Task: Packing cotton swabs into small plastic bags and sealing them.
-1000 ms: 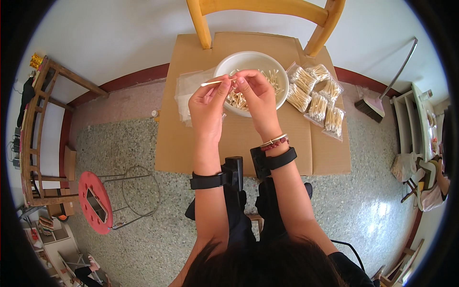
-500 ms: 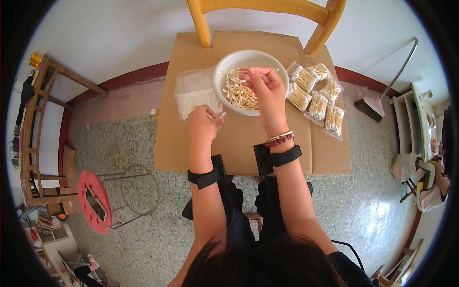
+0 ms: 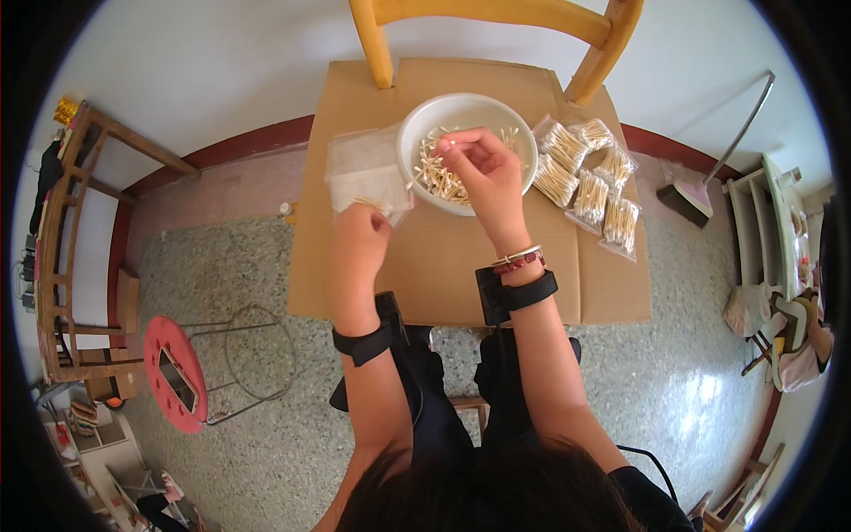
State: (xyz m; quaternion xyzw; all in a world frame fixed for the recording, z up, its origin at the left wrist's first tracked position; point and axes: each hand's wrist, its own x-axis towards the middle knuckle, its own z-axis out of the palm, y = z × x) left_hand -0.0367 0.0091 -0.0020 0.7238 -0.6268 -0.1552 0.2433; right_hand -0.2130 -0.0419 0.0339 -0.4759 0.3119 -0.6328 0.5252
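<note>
Presently, white bowl (image 3: 417, 133) of cotton swabs (image 3: 439, 177) at 12 o'clock on the cardboard surface (image 3: 443, 266); right hand (image 3: 483, 168) over it, fingers pinched shut on a few swabs. Left hand (image 3: 359, 235) at 10 o'clock, fingers closed on the clear plastic bag (image 3: 363, 164) just beside the bowl. Filled swab packets (image 3: 589, 186) at 2 o'clock.

Yellow wooden chair (image 3: 496, 27) is seen at far edge of cardboard sheet (image 3: 443, 266). Filled clear packets (image 3: 589, 182) are laid nr its right edge. Red round stool (image 3: 173, 372) is set on speckled floor, left; broom (image 3: 709, 177) is leaned right.
</note>
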